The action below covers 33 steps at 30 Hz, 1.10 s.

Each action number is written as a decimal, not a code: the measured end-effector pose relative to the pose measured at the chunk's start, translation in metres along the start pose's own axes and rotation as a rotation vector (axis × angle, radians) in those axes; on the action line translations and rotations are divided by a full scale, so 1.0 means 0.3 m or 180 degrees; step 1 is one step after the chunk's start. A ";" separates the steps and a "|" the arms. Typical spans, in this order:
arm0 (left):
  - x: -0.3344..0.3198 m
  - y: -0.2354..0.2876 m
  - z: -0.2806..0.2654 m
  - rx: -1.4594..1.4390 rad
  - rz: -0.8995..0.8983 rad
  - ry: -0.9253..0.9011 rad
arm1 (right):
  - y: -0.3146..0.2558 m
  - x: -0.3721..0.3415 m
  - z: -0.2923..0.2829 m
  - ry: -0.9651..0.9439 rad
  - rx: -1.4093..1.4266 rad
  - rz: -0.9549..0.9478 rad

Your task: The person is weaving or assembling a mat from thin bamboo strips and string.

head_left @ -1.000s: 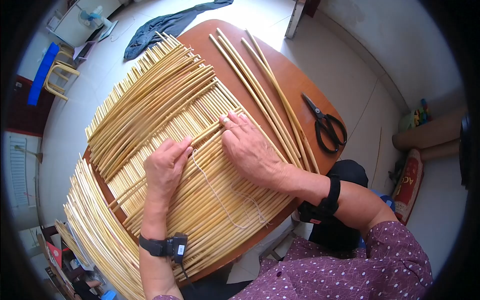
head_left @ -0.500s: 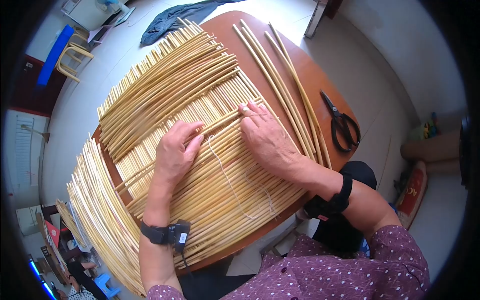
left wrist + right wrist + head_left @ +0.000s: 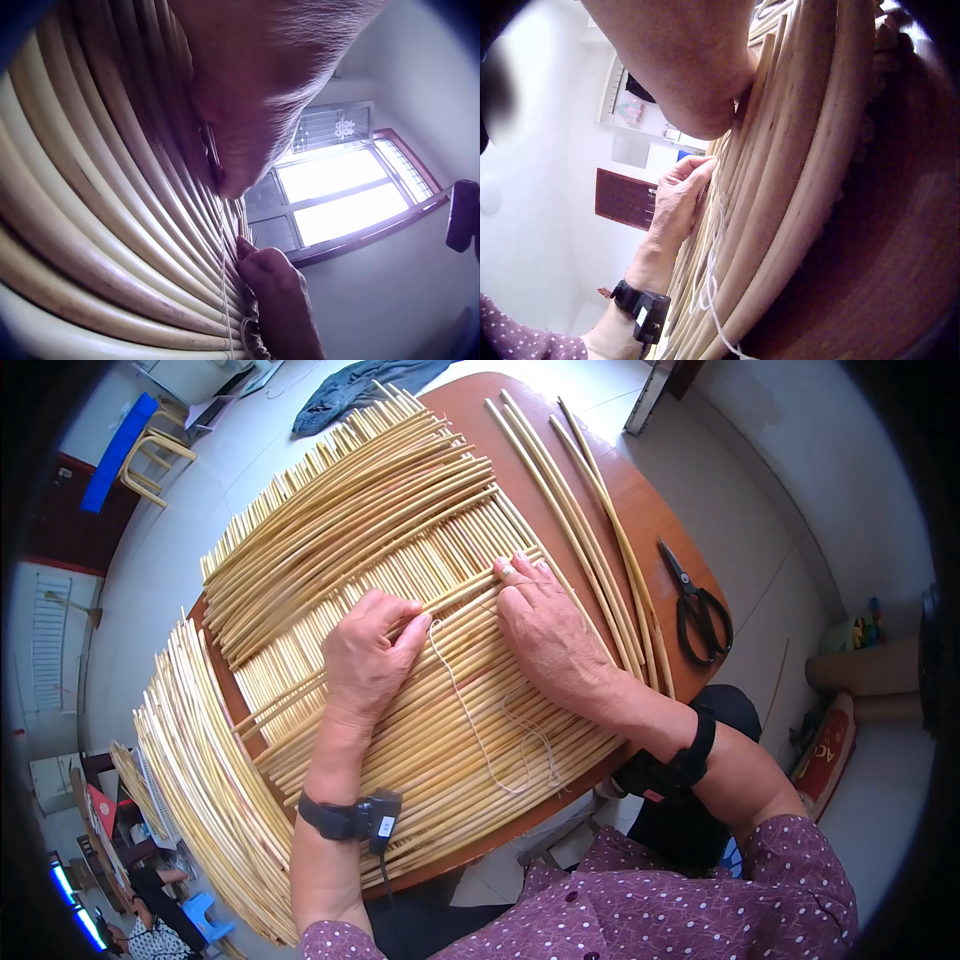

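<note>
On the table in the head view lies a mat of long yellow reeds (image 3: 430,730), laid side by side over crossing reeds (image 3: 400,575). My left hand (image 3: 370,650) is at the mat's upper edge, thumb and forefinger pinching a white string (image 3: 455,680) where it meets the reeds. The string trails loosely down over the mat. My right hand (image 3: 555,630) holds the uppermost reeds near their right ends, its fingertips bent over them. In the right wrist view, my left hand (image 3: 679,199) has its fingertips right at the reeds, beside the string.
A bundle of loose reeds (image 3: 350,530) lies across the far part of the mat. Several separate reeds (image 3: 590,530) and black scissors (image 3: 695,610) are on the table's (image 3: 660,530) right side. More reeds (image 3: 205,780) stand in a pile at left. A person sits at lower left.
My left thumb and forefinger parted half a second ago and are together again now at the string. The right hand keeps its place on the reeds. The head view has shifted.
</note>
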State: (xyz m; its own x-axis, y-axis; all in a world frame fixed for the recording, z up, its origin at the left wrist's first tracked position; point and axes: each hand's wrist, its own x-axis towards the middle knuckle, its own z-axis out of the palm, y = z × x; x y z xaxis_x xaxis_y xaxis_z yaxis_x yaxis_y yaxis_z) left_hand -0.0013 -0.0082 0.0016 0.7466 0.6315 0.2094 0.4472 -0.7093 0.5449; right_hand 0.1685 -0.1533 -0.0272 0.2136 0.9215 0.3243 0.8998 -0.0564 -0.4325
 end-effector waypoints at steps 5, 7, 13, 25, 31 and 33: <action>-0.006 0.016 0.018 0.0065 -0.0016 0.0232 | -0.003 0.000 -0.007 -0.0061 -0.0029 0.0012; -0.005 0.019 0.020 0.0122 -0.0074 0.0263 | -0.002 -0.001 -0.004 -0.0053 -0.0020 0.0021; -0.006 0.016 0.024 0.0174 -0.0061 0.0289 | -0.006 0.000 -0.003 -0.0006 0.0009 0.0016; -0.010 0.013 0.038 0.0095 -0.0129 0.0364 | -0.007 -0.001 -0.001 0.0016 0.0070 0.0033; -0.008 -0.002 0.047 -0.0017 -0.0019 0.0459 | -0.005 -0.002 -0.001 0.0031 -0.0028 0.0044; -0.002 0.008 0.036 0.0067 -0.0038 0.0469 | -0.009 -0.005 -0.010 0.0076 -0.0050 0.0054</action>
State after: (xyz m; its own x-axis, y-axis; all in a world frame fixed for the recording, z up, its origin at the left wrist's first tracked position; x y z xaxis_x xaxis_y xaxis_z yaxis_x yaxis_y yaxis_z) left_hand 0.0047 -0.0137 -0.0059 0.6614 0.6781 0.3206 0.4670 -0.7068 0.5314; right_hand 0.1669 -0.1556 -0.0239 0.2377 0.9110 0.3370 0.9019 -0.0781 -0.4249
